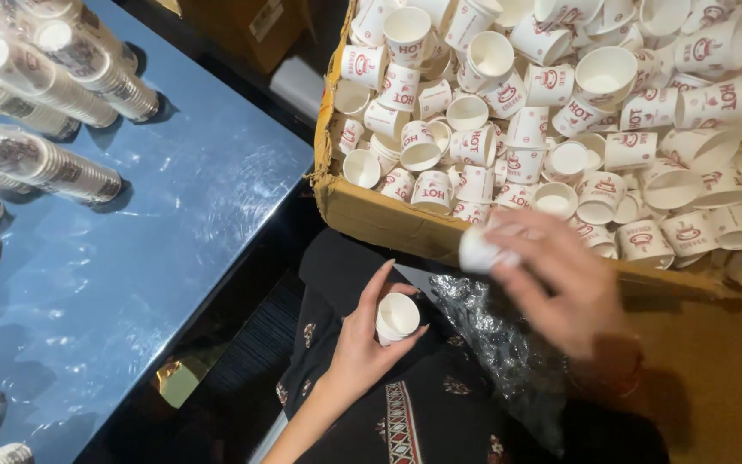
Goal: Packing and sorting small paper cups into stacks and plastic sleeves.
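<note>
Cardboard box point(371, 215) holds a heap of loose white paper cups with red print. We note the left hand point(371, 339) wrapped around a short stack of cups point(397, 318) over the lap. We see the right hand point(560, 283), blurred, gripping one cup point(478, 252) at the box's near edge. Sleeved cup stacks point(53, 163) lie on the blue worktop point(191, 223).
</note>
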